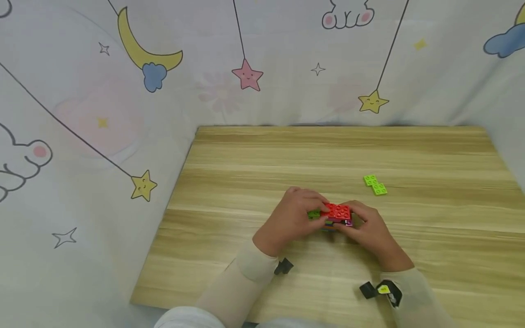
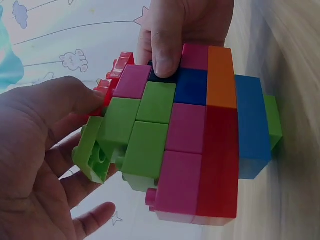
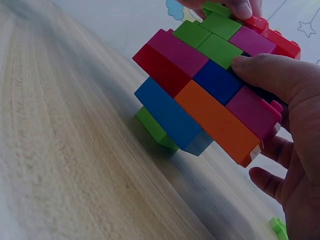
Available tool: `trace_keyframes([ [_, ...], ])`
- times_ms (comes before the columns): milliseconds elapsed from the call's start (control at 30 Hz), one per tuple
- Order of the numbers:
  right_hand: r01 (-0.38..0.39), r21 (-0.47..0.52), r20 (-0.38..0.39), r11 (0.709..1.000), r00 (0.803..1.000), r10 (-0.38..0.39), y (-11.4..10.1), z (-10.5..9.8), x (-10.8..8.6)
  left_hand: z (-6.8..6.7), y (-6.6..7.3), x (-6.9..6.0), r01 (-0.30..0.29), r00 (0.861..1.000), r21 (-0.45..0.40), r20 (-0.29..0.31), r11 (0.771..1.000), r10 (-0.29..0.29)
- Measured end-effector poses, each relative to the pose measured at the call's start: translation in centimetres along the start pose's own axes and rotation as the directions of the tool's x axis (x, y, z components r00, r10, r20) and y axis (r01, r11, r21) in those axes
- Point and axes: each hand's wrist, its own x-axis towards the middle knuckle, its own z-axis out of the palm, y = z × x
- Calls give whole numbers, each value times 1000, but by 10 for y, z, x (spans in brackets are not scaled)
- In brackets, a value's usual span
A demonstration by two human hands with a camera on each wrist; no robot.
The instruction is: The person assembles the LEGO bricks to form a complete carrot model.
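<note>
A stacked toy brick build (image 2: 185, 125) stands on the table, with pink, green, red, orange and blue bricks in layers that widen above a light green foot (image 3: 152, 127). At its top edge, my left hand (image 1: 293, 221) pinches a red brick (image 1: 342, 212), the thumb on its side. A green brick (image 2: 92, 152) with its hollow underside showing juts out beside that hand's fingers. From the other end my right hand (image 1: 371, 228) grips the build, its thumb pressing beside a dark blue brick (image 3: 217, 77). The far side, where other fingers lie, is mostly hidden.
Two light green bricks (image 1: 379, 189) lie corner to corner on the wooden table (image 1: 246, 155), beyond my right hand. A white curtain (image 1: 283, 36) printed with stars and moons hangs behind and to the left. Black wrist devices (image 1: 389, 291) sit on the sleeves.
</note>
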Motion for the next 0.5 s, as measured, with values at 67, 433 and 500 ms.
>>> trace_keyframes([
  [67,2,6,3,1000,1000,-2,0,0,1,-2,2,1,16,1000,24,16,1000,-16],
  [433,4,-7,-1,1000,1000,-4,19,3,-4,-9,9,10,-8,990,106,138,994,-7],
  [500,5,-16,0,1000,1000,-5,27,3,-5,-8,9,10,-3,990,117,138,993,-14],
])
